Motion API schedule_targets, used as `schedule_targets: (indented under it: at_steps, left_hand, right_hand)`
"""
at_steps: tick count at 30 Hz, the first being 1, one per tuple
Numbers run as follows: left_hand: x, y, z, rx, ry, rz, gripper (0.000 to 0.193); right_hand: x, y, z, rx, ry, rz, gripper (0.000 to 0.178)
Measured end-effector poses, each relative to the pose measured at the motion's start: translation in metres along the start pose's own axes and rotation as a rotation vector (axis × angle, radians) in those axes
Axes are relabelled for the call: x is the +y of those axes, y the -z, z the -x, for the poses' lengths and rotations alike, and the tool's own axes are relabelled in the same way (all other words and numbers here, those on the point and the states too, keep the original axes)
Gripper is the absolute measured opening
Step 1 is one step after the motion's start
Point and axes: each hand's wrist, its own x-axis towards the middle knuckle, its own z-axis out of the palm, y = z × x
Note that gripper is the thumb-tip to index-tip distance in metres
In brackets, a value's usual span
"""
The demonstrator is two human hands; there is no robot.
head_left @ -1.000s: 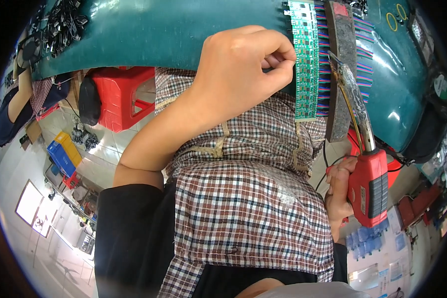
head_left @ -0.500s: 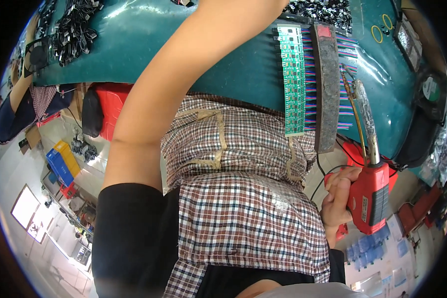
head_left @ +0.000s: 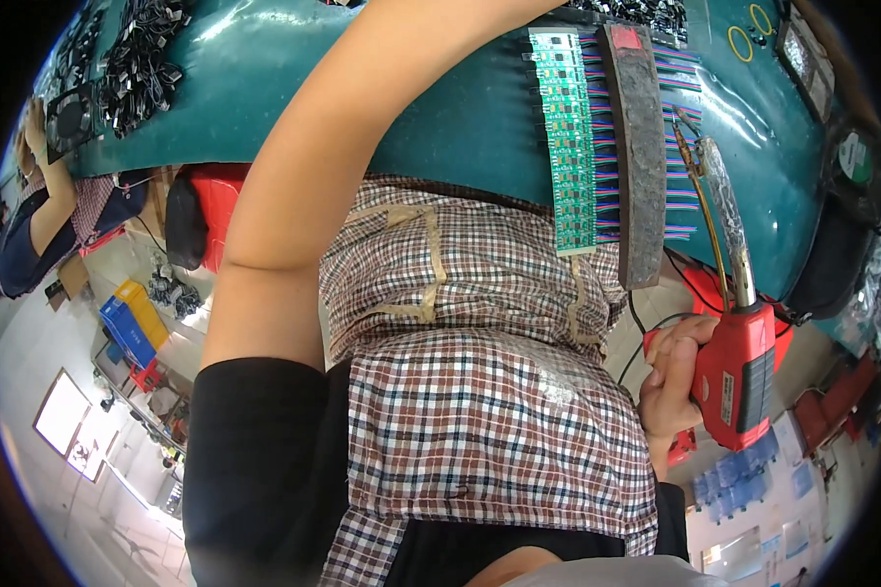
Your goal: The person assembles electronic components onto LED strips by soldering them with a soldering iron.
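My right hand (head_left: 671, 377) grips the handle of a red and black soldering gun (head_left: 736, 377) at the right. Its metal barrel and thin tube point up over the table's edge, the tip by the wires. A strip of green circuit boards (head_left: 570, 147) lies near the table's front edge. Thin coloured wires (head_left: 679, 176) run from the boards beneath a dark, rough bar (head_left: 639, 166) with a red patch and stick out on its right. My left forearm (head_left: 362, 108) stretches across the table past the top edge of the view, so my left hand is hidden.
Bundles of black cables (head_left: 145, 73) lie at the far left of the green table (head_left: 440, 132), with more small connectors (head_left: 646, 18) beyond the boards. Yellow rings (head_left: 741, 44) and a black fan (head_left: 852, 161) are at the right. A co-worker's arm (head_left: 57, 191) shows at left.
The view has shifted slightly, and the boards and bar appear a little higher. The soldering gun sits slightly higher and further right, still in my right hand. The co-worker's hand at left has come into sight.
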Motion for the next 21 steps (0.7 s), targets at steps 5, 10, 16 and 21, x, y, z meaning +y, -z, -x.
schedule_targets:
  at_steps: [5, 10, 16, 21]
  left_hand:
    - [-0.011, -0.001, 0.023, 0.264, 0.026, 0.360, 0.014]
    - [-0.003, -0.006, 0.065, 0.208, 0.062, 0.734, 0.007]
    - [0.010, 0.008, 0.120, 0.030, 0.038, 0.786, 0.012]
    - [0.020, -0.012, 0.144, -0.006, 0.145, 1.013, 0.012]
  right_hand:
    - [0.004, 0.004, 0.001, -0.044, 0.023, -0.028, 0.010]
    - [0.006, 0.002, 0.002, -0.010, 0.002, -0.052, 0.009]
    - [0.009, 0.014, 0.004, -0.099, 0.004, 0.007, 0.008]
    - [0.007, 0.016, 0.004, -0.204, 0.018, 0.056, 0.010]
